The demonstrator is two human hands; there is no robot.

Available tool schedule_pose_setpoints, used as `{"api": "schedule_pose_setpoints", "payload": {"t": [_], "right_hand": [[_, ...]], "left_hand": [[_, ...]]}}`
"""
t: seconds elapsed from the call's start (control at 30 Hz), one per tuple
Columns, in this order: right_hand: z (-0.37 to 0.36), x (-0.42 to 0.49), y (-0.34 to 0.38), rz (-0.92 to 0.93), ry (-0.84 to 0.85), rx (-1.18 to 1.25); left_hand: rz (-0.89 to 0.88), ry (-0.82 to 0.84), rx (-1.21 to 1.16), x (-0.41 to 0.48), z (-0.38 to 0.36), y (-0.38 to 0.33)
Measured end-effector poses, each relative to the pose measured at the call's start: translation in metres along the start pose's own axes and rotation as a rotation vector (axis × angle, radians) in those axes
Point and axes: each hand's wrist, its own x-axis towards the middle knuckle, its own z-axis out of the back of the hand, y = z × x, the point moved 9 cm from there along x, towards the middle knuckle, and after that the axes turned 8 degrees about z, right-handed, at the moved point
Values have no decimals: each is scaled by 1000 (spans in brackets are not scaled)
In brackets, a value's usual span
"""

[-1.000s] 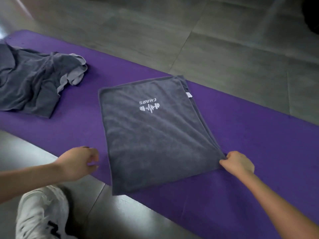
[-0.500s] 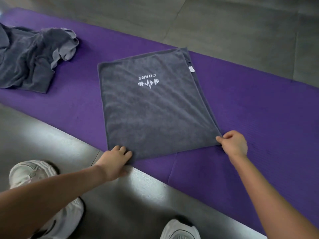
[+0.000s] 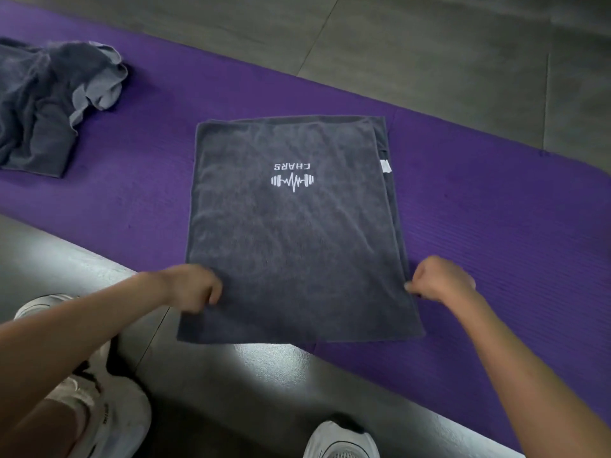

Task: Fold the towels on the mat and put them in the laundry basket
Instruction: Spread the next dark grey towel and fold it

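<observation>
A dark grey towel [image 3: 291,233] with a white barbell logo lies folded flat on the purple mat [image 3: 496,209], its near edge hanging over the mat's front edge. My left hand [image 3: 195,287] grips the towel's left side near the front. My right hand [image 3: 439,279] pinches its right side at about the same height. A second grey towel [image 3: 49,100] lies crumpled on the mat at the far left. No laundry basket is in view.
Grey tiled floor [image 3: 429,44] lies beyond the mat and in front of it. My two white shoes [image 3: 109,421] [image 3: 340,441] stand on the floor just before the mat's front edge.
Both hands have shifted from the towel's near corners to its sides, a little further up. The towel's near edge now reaches past the mat's front edge. The view has moved closer.
</observation>
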Motion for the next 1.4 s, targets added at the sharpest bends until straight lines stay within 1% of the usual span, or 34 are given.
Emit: {"api": "schedule_pose_setpoints", "payload": {"t": [0.07,0.1,0.17,0.23,0.33,0.4,0.47,0.57,0.6,0.67,0.73,0.83,0.9,1.0,1.03,1.13,1.2,1.3,1.33,1.4], "right_hand": [[32,8,21,48,-232,171],[46,12,32,66,-322,250],[65,23,52,83,-440,319],[74,40,65,68,-463,312],[73,64,68,34,-417,350],[79,69,63,36,-451,369],[84,70,52,6,-497,344],[76,75,51,3,-376,212],[79,78,53,12,-371,185],[100,86,61,41,-461,194],[125,99,73,92,-568,261],[158,129,97,134,-675,272],[175,150,108,121,-710,264],[188,179,116,81,-690,296],[189,187,118,77,-677,307],[188,201,123,94,-678,347],[187,202,124,136,-718,363],[189,191,125,205,-797,358],[191,186,123,216,-831,375],[198,177,118,216,-914,412]], "left_hand": [[65,-259,-99,13,42,4],[82,-373,-143,18,59,5],[92,-542,-207,29,84,5],[97,-666,-271,37,103,3],[77,-790,-311,48,122,-6],[70,-796,-294,59,127,-13],[56,-762,-236,73,128,-19],[61,-702,-161,91,127,-24],[65,-706,-165,94,130,-24],[67,-749,-213,99,142,-20],[56,-809,-251,107,155,-16],[23,-933,-257,118,185,-10],[39,-1016,-251,123,211,2],[124,-1063,-247,136,248,31],[169,-1053,-235,141,257,42],[287,-915,-193,161,272,76],[292,-846,-171,167,277,91],[288,-823,-90,169,283,106],[280,-820,-101,169,285,110],[231,-859,-230,161,293,117]]}}
